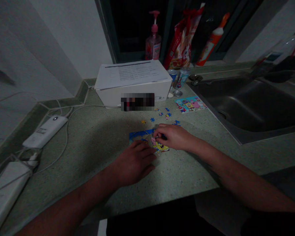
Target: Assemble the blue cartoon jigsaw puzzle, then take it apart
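A partly assembled jigsaw puzzle with blue, yellow and pink parts lies flat on the counter, and both hands cover some of it. My left hand rests at the puzzle's near left side, palm down, fingers stretched out and holding nothing. From the right, my right hand reaches over the puzzle with thumb and fingers pinched at a small pinkish puzzle piece, partly hidden by the fingertips. Several loose puzzle pieces are scattered beyond the hands, among them a yellow piece.
A white box with printed paper on top stands behind the pieces. Right of it are a colourful picture card, a small clear can and a metal sink. White power strips and cables lie left. A pump bottle stands behind.
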Demonstrator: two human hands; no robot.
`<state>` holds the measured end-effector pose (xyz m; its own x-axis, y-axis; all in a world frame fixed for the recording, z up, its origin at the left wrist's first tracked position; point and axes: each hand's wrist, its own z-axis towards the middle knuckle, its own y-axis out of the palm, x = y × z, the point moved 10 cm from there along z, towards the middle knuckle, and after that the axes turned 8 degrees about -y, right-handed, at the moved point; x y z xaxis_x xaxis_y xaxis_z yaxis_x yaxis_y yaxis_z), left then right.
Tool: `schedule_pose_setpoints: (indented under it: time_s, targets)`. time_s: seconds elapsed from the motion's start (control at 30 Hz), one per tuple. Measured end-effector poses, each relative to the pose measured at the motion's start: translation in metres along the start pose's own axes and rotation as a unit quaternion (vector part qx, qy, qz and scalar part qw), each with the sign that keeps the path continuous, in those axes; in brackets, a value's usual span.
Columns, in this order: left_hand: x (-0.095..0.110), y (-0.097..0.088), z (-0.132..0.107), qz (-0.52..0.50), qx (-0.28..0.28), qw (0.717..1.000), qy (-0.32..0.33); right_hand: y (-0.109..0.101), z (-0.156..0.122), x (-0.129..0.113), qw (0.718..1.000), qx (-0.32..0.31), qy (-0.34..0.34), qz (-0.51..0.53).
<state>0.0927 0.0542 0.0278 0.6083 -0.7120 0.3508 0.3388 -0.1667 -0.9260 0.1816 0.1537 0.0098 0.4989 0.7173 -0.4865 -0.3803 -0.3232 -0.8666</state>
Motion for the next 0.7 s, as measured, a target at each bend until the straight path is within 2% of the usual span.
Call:
schedule_pose_setpoints:
  time_s: [0.17,0.23,0.3,0.4,0.5,0.57,0.7]
  targets:
    - [-0.001,-0.003,-0.001,-0.012,0.019,1.0,0.002,-0.003,0.0,-0.002,1.0,0.009,-0.006,0.002]
    - [-0.006,-0.008,-0.001,-0.02,0.047,0.999,-0.015,-0.006,0.0,-0.004,1.0,0.016,-0.017,0.006]
    - [-0.018,-0.017,-0.002,-0.05,0.094,0.992,-0.06,-0.008,0.0,-0.009,0.999,0.024,-0.03,0.021]
    - [-0.045,-0.031,-0.005,-0.139,0.159,0.962,-0.174,-0.012,-0.001,-0.02,0.996,0.041,-0.056,0.061]
    - [-0.067,-0.028,-0.009,-0.243,0.157,0.916,-0.28,-0.013,-0.001,-0.035,0.992,0.051,-0.083,0.081]
    - [-0.071,-0.02,-0.009,-0.313,0.134,0.889,-0.307,-0.012,-0.001,-0.042,0.992,0.049,-0.093,0.074]
    - [-0.07,-0.01,-0.005,-0.406,0.115,0.858,-0.294,-0.009,-0.001,-0.05,0.992,0.04,-0.098,0.066]
